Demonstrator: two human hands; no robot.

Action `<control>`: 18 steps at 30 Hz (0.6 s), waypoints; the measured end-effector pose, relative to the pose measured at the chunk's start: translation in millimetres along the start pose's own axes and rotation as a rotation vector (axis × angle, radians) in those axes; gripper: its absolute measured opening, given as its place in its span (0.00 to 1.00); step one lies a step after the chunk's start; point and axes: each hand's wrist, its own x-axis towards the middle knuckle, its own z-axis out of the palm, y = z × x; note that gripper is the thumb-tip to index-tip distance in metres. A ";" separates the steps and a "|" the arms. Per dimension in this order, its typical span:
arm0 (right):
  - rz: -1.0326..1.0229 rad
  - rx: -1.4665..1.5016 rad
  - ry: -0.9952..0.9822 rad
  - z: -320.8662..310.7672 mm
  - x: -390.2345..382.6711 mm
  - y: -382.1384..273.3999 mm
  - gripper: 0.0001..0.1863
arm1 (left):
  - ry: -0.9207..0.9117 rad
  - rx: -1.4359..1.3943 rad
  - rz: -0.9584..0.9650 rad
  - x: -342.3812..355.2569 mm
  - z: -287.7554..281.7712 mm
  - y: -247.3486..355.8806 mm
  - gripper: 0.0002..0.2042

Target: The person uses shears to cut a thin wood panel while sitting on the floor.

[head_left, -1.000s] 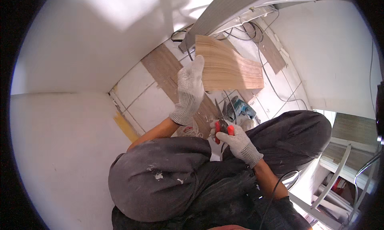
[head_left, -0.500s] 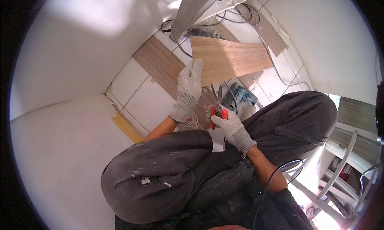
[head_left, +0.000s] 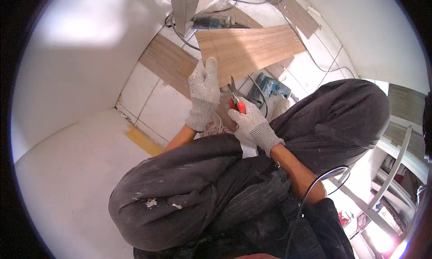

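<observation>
My left hand [head_left: 204, 89], in a pale knitted work glove, grips the left end of a thin wood-grain laminate sheet [head_left: 254, 47], thumb on top. The sheet is held tilted above the floor, and faint lines cross it near that end. In the same kind of glove, my right hand [head_left: 252, 123] is wrapped round red-handled snips [head_left: 241, 107]. Their narrow metal blades point up, close together, at the sheet's near edge beside my left hand. Whether the blades touch the sheet I cannot tell.
A blue power tool [head_left: 268, 89] with a cord lies on the white tiles right of the snips. Another corded tool [head_left: 213, 22] rests behind the sheet, beside a grey post [head_left: 184, 9]. Brown planks [head_left: 166, 61] lie on the floor. White walls stand on both sides.
The snips' blades were spread apart and are now nearly together. My right hand has turned the snips slightly and brought them closer to my left hand. The whole view has shifted a little.
</observation>
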 end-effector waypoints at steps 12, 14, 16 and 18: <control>-0.132 -0.064 -0.014 8.5 11.7 10.8 0.20 | 0.039 0.086 -0.033 1.5 -0.4 -15.7 0.23; -0.073 -0.032 -0.017 3.8 11.4 3.6 0.20 | 0.046 0.086 -0.016 -0.1 0.4 -16.0 0.23; -0.037 -0.025 -0.017 3.0 13.1 1.6 0.20 | 0.059 0.111 0.033 -2.2 2.4 -15.0 0.23; -0.024 -0.044 -0.014 3.6 15.3 2.1 0.21 | 0.058 0.084 0.029 -1.7 0.2 -22.4 0.22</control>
